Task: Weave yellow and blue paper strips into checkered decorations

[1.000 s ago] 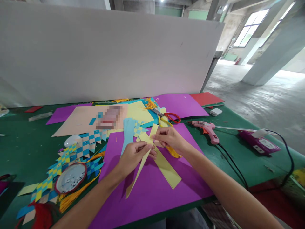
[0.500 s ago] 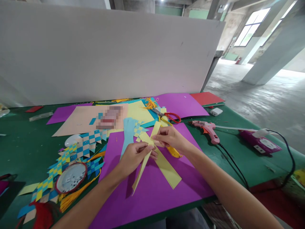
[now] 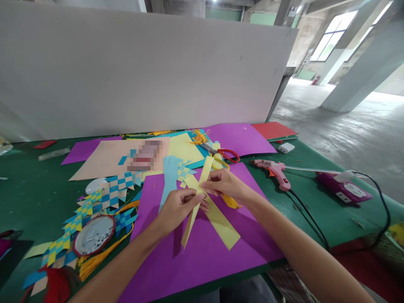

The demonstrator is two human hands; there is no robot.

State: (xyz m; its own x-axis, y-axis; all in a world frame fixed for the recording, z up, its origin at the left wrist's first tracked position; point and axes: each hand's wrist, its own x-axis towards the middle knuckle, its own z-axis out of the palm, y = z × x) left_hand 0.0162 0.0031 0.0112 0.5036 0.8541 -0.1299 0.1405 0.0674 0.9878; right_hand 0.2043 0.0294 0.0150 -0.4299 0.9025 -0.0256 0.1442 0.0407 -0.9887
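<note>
Both hands pinch yellow paper strips that cross each other above a purple sheet. My left hand is closed with thumb and fingers on the strips near the crossing. My right hand grips them just up and to the right of it. One strip slants down to the lower right; another hangs edge-on to the lower left. Light blue strips lie fanned out beyond my left hand, beside a blue and yellow woven paper piece. Partly behind my right hand is a yellow tool.
Red-handled scissors lie behind the hands. To the right are a pink glue gun with its cord and a purple power strip. On the left sit woven paper fish, a dish of small black and white pieces and orange tassels.
The strip hanging at the lower left has swung slightly right and its lower end has risen. My right hand has shifted a little left and down. Both hands keep their hold.
</note>
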